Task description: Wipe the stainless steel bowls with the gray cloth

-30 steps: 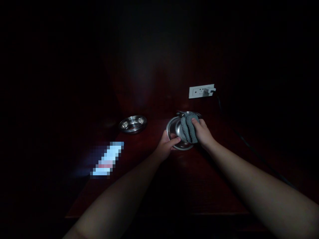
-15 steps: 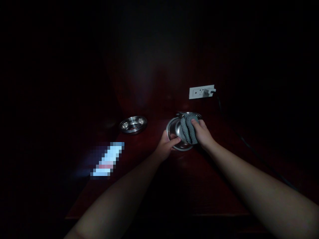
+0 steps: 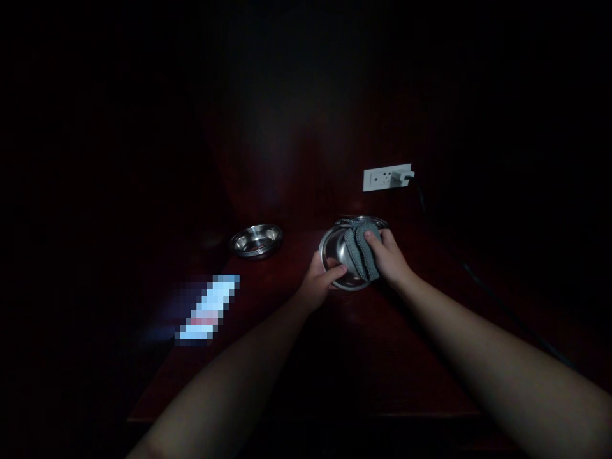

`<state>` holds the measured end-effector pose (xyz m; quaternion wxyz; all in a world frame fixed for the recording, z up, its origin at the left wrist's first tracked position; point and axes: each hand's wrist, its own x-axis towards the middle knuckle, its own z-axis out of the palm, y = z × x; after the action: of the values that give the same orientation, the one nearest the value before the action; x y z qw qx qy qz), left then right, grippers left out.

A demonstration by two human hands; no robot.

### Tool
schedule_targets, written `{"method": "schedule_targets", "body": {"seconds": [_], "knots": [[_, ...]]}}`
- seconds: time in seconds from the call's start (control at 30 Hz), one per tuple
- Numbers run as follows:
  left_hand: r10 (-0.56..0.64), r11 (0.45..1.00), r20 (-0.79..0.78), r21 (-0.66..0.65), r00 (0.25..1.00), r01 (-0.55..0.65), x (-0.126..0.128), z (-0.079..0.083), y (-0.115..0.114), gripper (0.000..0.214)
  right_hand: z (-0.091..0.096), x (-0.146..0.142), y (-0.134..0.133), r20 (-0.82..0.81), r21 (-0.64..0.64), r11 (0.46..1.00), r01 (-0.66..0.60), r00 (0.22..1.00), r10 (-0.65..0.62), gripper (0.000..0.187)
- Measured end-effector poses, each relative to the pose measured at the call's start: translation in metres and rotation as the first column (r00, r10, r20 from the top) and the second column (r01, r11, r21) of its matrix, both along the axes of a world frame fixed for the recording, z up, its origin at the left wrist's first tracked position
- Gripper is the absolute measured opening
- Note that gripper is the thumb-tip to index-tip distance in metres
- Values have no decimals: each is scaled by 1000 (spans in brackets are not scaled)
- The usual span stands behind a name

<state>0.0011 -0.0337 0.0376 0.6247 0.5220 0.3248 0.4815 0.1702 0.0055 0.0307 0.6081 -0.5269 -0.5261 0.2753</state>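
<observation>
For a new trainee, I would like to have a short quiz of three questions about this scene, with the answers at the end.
1. What does the right hand hold?
2. True or false: the left hand holds nothing.
3. As seen in the picture, the plug sits at which part of the wall socket? A) left end; B) middle; C) right end.

Key:
1. A grey cloth.
2. False; it grips a metal bowl.
3. C.

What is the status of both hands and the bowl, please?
Left hand gripping metal bowl. Right hand holding grey cloth against it. Another metal dish close behind.
</observation>
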Motion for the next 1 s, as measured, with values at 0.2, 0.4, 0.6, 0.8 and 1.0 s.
{"method": "schedule_targets", "body": {"seconds": [0.2,0.4,0.6,0.8,1.0], "knots": [[55,999,2,2,999,-55,-1,-3,4,56,4,-1,-3,57,-1,1000,-12,998,12,51],[93,986,37,135,995,-97,1,-16,16,54,7,-3,-7,72,-26,999,-44,996,46,52],[83,984,89,153,993,-96,2,-18,18,52,9,-5,-12,147,1,999,-54,988,54,58],[145,983,42,107,989,-149,-1,-16,17,49,11,-9,-17,194,-3,994,-106,975,104,55],[162,981,47,102,986,-166,-3,-18,19,48,14,-9,-21,260,22,994,-110,961,100,57]]}}
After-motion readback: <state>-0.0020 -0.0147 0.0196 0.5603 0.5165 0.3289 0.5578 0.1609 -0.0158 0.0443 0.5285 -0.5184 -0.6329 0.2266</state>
